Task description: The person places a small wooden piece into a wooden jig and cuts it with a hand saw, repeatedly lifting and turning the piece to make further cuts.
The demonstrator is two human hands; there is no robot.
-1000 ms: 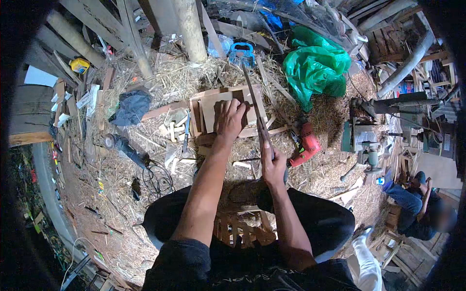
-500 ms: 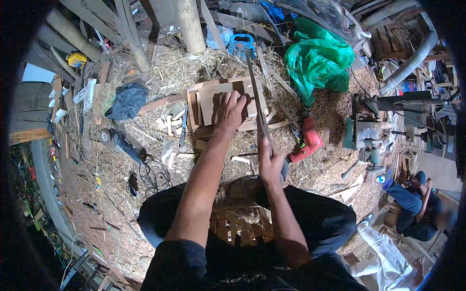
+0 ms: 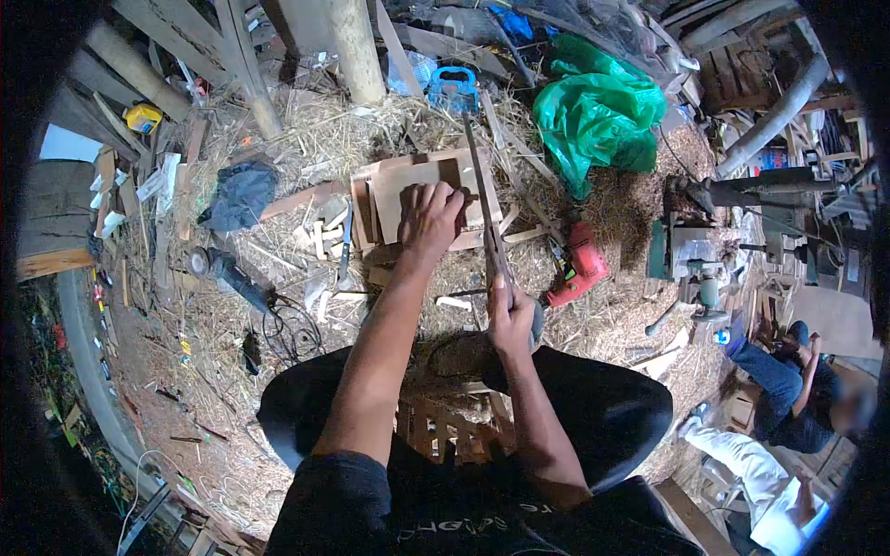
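Note:
My left hand [image 3: 432,221] lies on a light wooden panel [image 3: 394,190], part of a shallow wooden box [image 3: 363,208] on the ground before me. Its fingers are slightly bent and point away from me, resting on the surface rather than wrapped round it. My right hand [image 3: 512,315] is closed round the near end of a long, narrow, dark handsaw [image 3: 484,190], seen almost edge-on. The blade runs away from me along the box's right side; whether it touches the wood I cannot tell. My palm hides the saw's handle.
A red power drill [image 3: 582,267] and green plastic bag [image 3: 598,111] lie at right. Left are an angle grinder [image 3: 232,278], a dark bag [image 3: 243,195] and a knife-like tool [image 3: 347,246]. Straw and shavings cover the ground. Two people [image 3: 816,398] sit at far right.
My right hand and the saw have drawn slightly towards me, so the far tip sits nearer. My left hand keeps its place on the panel. The whole view has shifted a little.

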